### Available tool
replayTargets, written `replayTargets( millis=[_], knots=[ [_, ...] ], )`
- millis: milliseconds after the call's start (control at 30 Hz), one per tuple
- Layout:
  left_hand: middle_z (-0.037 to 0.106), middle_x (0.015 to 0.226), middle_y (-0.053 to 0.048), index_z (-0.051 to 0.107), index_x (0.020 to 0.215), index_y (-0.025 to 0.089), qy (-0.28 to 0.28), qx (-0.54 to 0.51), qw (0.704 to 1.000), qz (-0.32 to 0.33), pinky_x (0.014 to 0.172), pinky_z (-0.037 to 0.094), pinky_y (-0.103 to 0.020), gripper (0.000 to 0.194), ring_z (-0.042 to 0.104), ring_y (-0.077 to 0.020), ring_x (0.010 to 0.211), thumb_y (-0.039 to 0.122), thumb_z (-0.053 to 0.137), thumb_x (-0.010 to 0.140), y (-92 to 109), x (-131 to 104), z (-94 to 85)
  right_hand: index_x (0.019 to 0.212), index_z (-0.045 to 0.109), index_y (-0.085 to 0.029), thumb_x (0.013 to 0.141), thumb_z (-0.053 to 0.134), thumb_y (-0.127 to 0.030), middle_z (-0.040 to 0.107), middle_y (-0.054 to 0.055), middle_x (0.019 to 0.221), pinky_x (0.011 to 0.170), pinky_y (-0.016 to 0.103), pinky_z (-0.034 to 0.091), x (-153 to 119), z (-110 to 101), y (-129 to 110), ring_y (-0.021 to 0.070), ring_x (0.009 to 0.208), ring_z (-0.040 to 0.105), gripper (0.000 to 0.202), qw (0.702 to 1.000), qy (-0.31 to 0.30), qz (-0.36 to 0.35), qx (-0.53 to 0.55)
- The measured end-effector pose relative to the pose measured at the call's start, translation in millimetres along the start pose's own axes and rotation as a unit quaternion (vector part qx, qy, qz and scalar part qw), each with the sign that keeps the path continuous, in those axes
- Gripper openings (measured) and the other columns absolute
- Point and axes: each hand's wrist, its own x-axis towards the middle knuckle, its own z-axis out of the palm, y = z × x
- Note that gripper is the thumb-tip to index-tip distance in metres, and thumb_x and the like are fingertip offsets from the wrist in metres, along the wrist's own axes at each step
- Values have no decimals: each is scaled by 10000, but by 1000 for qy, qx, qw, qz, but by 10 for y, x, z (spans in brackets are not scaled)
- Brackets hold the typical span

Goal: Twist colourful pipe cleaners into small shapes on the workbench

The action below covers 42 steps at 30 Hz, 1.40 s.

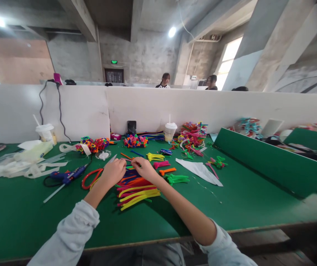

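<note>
Green table (pixel 244 207), concrete wall (pixel 144 59) beyond, white partition (pixel 216 107) lining its far edge; left hand (pixel 115 170) blocking part of scissors (pixel 83 181), right hand (pixel 142 166) close by, can't tell either grip!

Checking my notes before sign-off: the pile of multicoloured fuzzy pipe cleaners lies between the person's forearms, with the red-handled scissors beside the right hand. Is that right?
Not quite: the head view shows the red-handled scissors beside the left hand. The pile of multicoloured fuzzy pipe cleaners does lie between the forearms.
</note>
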Motion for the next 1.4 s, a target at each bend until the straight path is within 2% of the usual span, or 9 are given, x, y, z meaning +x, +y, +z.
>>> replayTargets(
  millis=[133, 233, 367, 600, 833, 1033, 1167, 1267, 1400],
  knots=[
    [552, 669, -2, 503, 744, 206, 44, -95, 992, -71, 582, 381, -221, 89, 526, -140, 636, 197, 415, 759, -13, 25, -7, 671, 531, -177, 786, 455, -297, 505, -18, 616, 567, 229, 352, 7, 31, 50, 106, 578, 441, 183, 987, -18, 90, 133],
    [538, 610, 21, 495, 727, 205, 76, -202, 971, -101, 561, 381, -218, 81, 524, -129, 579, 243, 428, 747, -49, 48, 12, 653, 541, -169, 747, 512, -392, 523, -17, 618, 585, 234, 374, 11, 62, 84, 97, 569, 460, 244, 951, -44, 141, 272],
    [570, 574, 29, 478, 722, 199, 52, -330, 934, -129, 551, 391, -225, 101, 545, -129, 554, 285, 433, 749, -71, 61, 39, 653, 560, -157, 668, 606, -434, 546, -10, 641, 608, 234, 387, 2, 102, 75, 91, 575, 485, 281, 899, -43, 187, 394],
    [587, 574, 34, 477, 774, 179, 13, -454, 874, -173, 379, 301, -192, 213, 402, -69, 351, 389, 457, 741, -59, 66, 77, 638, 559, -147, 630, 667, -393, 561, -15, 607, 594, 225, 394, -21, 130, 15, 82, 557, 501, 269, 840, -35, 226, 492],
    [588, 638, 19, 480, 709, 163, 63, -567, 796, -204, 435, 381, -200, 212, 461, -67, 422, 368, 531, 687, -56, 86, 74, 676, 561, -138, 626, 684, -337, 570, -9, 623, 623, 234, 438, -36, 156, 4, 82, 578, 534, 239, 782, -53, 262, 563],
    [569, 615, 12, 497, 694, 158, 16, -657, 724, -209, 463, 414, -203, 139, 491, -73, 466, 276, 565, 665, 71, 74, 2, 690, 536, -152, 655, 650, -341, 575, -14, 601, 580, 224, 398, -44, 244, 16, 87, 558, 525, 224, 814, -39, 219, 537],
    [538, 571, 15, 509, 653, 164, 1, -665, 715, -216, 448, 414, -210, 102, 481, -79, 456, 261, 535, 668, 113, 72, -1, 707, 520, -179, 678, 609, -322, 582, -22, 626, 603, 238, 397, -35, 289, 1, 107, 595, 541, 171, 860, -9, 181, 477],
    [523, 560, 22, 507, 647, 158, 12, -640, 735, -224, 441, 407, -203, 110, 474, -76, 453, 265, 529, 662, 88, 80, 45, 712, 494, -199, 690, 573, -288, 574, -39, 611, 640, 255, 411, -25, 298, -16, 114, 604, 547, 121, 880, 23, 167, 445],
    [537, 569, 28, 534, 681, 146, 12, -530, 826, -191, 442, 409, -213, 157, 474, -82, 433, 301, 508, 683, 45, 84, 88, 680, 461, -198, 706, 526, -272, 555, -49, 568, 604, 246, 405, -20, 282, -11, 104, 562, 524, 102, 910, 44, 146, 387]
  ],
)
